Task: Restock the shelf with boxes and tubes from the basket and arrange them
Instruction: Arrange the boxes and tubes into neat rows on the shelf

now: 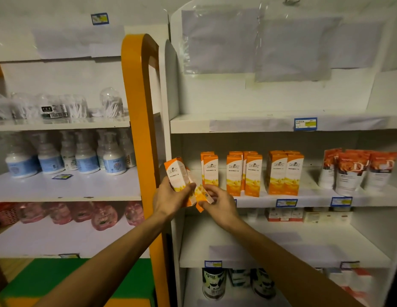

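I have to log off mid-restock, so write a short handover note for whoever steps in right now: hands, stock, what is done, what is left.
Left hand: grips an upright orange box, with another box behind it.
Right hand: pinches the lower end of a tilted orange box held against the left-hand ones.
All of this is in front of the left end of the middle shelf.
Done: orange boxes on the shelf stand upright in three groups; orange and white tubes stand at the right end.
Left: place the held boxes, probably in the gap left of the shelved boxes, and straighten the rows. The basket is out of view, so remaining stock is unknown.
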`<action>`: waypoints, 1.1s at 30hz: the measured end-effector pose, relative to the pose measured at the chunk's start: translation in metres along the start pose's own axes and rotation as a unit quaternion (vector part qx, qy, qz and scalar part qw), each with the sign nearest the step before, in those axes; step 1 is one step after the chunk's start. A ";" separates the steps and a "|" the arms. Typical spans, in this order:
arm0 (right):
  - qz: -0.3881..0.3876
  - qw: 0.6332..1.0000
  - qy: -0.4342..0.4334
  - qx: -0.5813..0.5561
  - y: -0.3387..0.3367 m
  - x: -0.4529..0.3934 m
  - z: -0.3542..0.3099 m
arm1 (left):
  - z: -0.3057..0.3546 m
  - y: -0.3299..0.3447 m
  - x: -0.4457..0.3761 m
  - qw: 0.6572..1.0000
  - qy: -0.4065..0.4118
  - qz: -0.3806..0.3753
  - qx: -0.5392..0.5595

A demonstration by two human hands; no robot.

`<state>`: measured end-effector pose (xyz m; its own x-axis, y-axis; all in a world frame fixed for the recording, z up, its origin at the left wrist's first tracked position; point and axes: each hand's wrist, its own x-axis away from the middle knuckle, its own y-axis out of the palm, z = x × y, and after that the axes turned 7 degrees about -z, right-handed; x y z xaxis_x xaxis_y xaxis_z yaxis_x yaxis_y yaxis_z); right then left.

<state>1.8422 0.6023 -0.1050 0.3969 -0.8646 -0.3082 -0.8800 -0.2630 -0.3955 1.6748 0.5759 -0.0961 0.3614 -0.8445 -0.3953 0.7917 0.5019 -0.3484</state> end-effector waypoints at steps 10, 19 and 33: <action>-0.042 0.998 0.020 -0.042 0.018 -0.017 -0.003 | 0.013 0.012 -0.008 0.996 0.039 0.013 -0.079; -0.050 0.997 -0.006 -0.054 0.034 -0.033 0.002 | 0.020 0.012 -0.008 0.979 0.092 0.087 -0.159; -0.043 0.999 -0.017 -0.022 0.036 -0.043 0.018 | 0.002 0.022 -0.010 0.992 0.063 -0.007 -0.109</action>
<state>1.7984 0.6376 -0.1219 0.4796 -0.8231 -0.3041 -0.8525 -0.3550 -0.3836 1.6895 0.5949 -0.0983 0.2757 -0.8292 -0.4863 0.6663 0.5295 -0.5250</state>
